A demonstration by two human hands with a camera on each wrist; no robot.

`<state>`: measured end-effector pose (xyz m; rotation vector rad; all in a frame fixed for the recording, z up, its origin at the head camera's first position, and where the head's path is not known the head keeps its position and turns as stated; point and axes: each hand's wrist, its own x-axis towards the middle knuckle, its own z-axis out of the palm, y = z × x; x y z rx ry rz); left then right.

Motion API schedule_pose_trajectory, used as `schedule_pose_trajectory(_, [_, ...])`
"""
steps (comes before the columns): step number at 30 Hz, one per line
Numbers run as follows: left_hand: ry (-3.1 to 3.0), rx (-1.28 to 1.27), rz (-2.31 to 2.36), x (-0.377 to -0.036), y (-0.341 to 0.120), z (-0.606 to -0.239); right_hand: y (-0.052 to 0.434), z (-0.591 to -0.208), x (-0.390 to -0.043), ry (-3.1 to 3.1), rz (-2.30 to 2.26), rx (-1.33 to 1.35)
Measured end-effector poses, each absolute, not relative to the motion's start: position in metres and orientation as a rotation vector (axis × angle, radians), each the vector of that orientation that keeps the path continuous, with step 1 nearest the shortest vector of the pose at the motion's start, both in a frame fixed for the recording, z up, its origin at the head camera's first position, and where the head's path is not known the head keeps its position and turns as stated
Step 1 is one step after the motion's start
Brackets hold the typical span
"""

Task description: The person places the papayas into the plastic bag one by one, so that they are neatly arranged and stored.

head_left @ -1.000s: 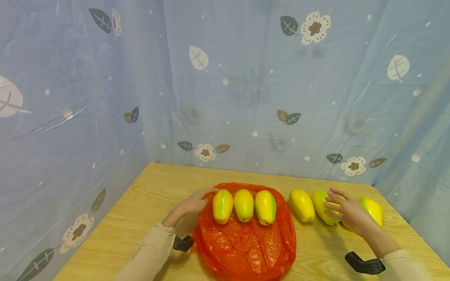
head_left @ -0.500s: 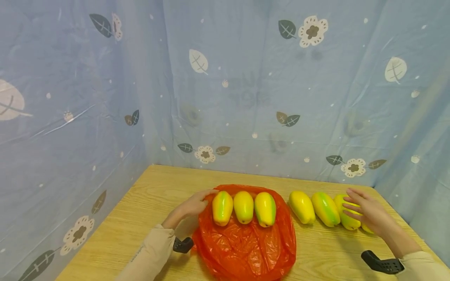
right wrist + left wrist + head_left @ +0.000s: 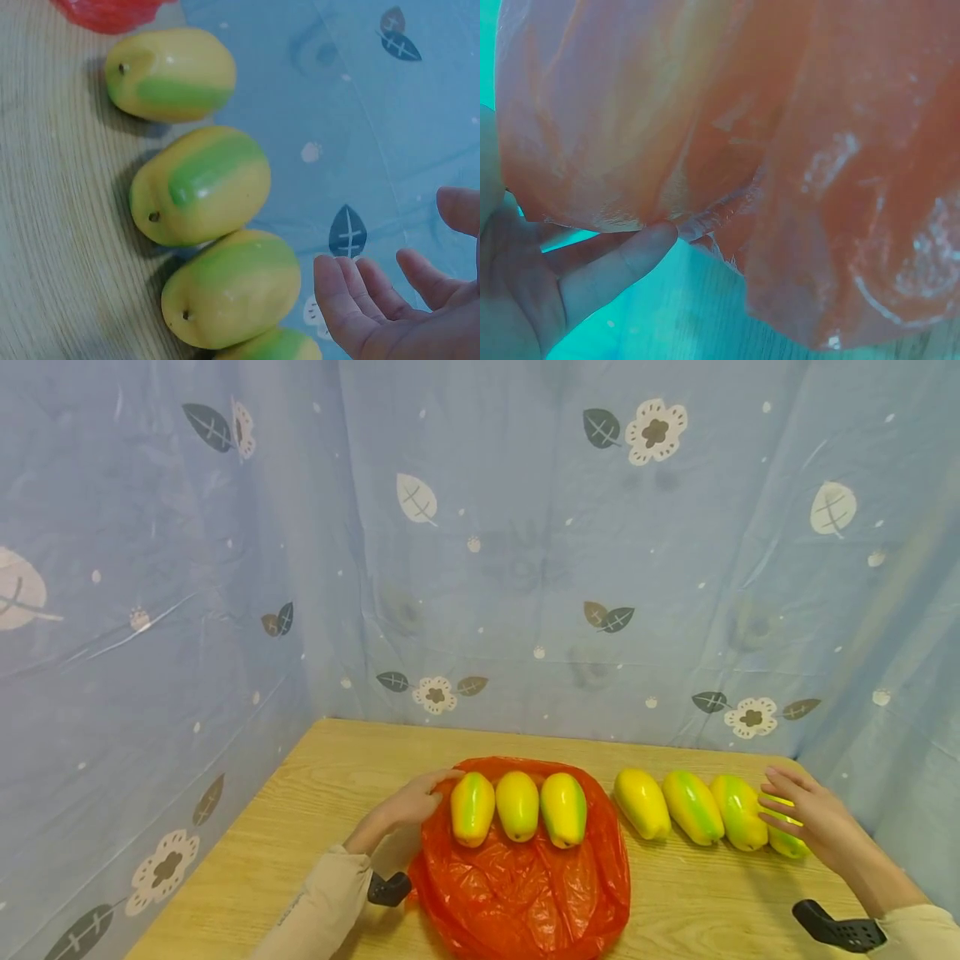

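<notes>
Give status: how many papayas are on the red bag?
Three yellow-green papayas lie on the red plastic bag. Left hand touches the bag's edge; open right hand is at the last of four papayas on the wooden table.

No words, brand names, numbers or signs can be read in any of the views. The blue curtain point(image 3: 525, 568) behind the counter point(image 3: 247, 852) bears only printed leaves and flowers, with no lettering among them. A faint dark mark runs along the left sleeve point(image 3: 315, 910) near the orange bag point(image 3: 525, 885), but it is too small and blurred to make out.
</notes>
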<state>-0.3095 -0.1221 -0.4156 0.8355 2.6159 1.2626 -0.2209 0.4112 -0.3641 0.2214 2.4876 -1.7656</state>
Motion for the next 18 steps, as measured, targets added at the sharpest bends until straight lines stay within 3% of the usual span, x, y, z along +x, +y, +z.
schedule_pose_trajectory(18, [2.639, 0.793, 1.269, -0.307, -0.123, -0.416, 0.441, -0.371, -0.217, 2.445, -1.897, 0.284])
